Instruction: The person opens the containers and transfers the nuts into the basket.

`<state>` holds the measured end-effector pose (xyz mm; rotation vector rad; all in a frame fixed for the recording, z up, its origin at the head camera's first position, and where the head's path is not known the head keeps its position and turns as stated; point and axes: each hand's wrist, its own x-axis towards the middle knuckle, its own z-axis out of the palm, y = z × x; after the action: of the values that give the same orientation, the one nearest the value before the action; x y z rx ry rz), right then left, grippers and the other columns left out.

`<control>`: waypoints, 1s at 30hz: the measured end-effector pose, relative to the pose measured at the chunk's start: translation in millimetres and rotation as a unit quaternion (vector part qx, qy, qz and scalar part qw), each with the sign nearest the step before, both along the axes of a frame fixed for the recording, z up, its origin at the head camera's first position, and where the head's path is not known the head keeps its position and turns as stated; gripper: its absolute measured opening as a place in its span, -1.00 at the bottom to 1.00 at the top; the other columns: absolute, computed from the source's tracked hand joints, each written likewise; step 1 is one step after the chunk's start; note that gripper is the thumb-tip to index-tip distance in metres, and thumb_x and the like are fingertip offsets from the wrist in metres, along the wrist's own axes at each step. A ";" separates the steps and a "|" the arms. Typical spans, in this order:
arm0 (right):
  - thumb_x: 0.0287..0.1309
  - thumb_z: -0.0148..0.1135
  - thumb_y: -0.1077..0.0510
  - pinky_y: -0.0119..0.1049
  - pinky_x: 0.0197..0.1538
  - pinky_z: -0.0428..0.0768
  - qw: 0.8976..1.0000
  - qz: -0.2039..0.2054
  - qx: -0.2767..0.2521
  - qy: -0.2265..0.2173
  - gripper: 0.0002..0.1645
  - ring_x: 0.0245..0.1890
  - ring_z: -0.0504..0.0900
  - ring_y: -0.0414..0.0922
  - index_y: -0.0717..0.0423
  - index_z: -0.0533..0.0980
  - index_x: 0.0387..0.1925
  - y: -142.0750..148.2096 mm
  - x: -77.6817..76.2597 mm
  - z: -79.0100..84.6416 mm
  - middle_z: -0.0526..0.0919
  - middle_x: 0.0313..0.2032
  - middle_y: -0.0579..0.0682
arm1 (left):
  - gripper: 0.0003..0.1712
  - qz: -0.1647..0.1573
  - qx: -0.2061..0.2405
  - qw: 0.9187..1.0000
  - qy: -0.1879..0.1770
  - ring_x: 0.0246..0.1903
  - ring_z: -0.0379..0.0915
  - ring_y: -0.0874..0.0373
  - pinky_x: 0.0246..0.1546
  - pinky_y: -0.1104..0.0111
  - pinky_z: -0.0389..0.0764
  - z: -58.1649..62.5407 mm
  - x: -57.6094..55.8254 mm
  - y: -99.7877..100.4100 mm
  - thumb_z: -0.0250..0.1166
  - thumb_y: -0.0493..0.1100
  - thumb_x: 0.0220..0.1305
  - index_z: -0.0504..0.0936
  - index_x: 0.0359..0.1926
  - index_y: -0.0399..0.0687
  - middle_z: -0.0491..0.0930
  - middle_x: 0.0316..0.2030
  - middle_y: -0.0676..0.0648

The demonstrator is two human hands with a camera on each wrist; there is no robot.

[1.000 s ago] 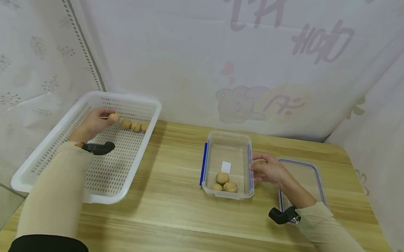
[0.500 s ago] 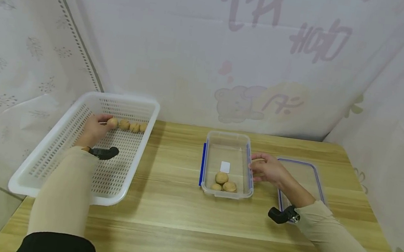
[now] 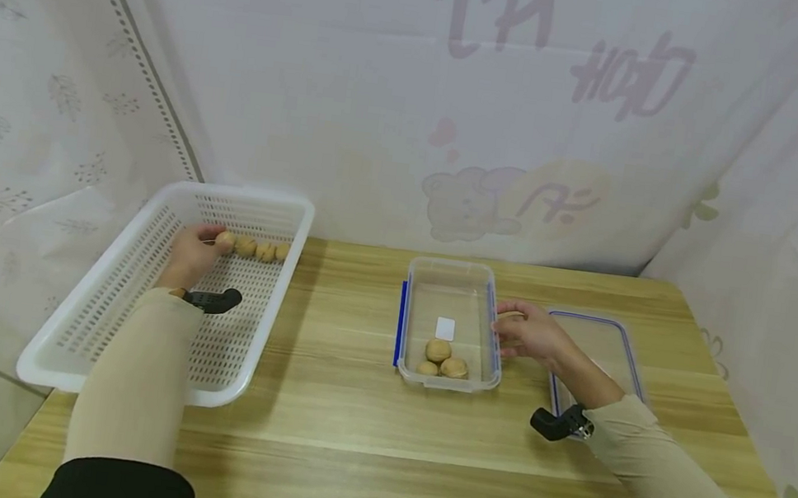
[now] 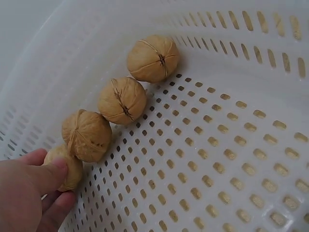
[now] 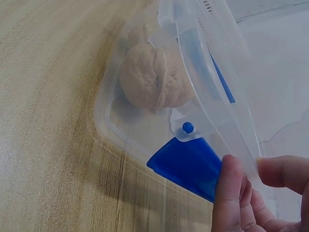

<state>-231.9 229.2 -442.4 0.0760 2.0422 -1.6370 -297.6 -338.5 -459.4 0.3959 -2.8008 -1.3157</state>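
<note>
My left hand [image 3: 190, 258] is inside the white slotted basket [image 3: 273, 323], its thumb and fingers pinching a walnut [image 4: 73, 175]. That walnut touches the end of a row of three other walnuts [image 4: 121, 101] along the basket's far side. At the clear plastic box [image 3: 447, 301], my right hand [image 3: 529, 333] grips the right wall, thumb at the rim and fingers outside by a blue latch [image 5: 188, 164]. Three walnuts [image 3: 439, 350] lie in the near end of the box, below a small white label [image 3: 445, 329].
A clear lid [image 3: 593, 338] with a blue seal lies on the wooden table [image 3: 349, 409] to the right of the box, partly under my right forearm. Printed curtains [image 3: 358, 94] stand close behind and along both sides of the table.
My left hand has lowered the walnut and moved it right against the row's end. The right hand and the box stay where they were.
</note>
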 end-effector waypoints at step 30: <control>0.39 0.14 0.31 -0.28 -0.23 0.74 1.000 0.006 -0.008 0.002 -0.48 -0.25 0.66 -0.15 0.40 0.26 0.28 -0.3 0.2 1.0 0.62 -0.19 0.06 | -0.35 -0.064 -0.026 0.998 0.007 0.38 0.14 -0.44 0.37 -0.20 0.25 53.2 -1.9 -6.9 -0.19 -0.04 0.65 0.19 0.45 -0.51 0.21 0.37 -0.57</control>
<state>-231.7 228.8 -441.3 0.0551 2.0284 -1.6467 -299.5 -345.3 -406.2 0.2089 -2.8853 -1.2591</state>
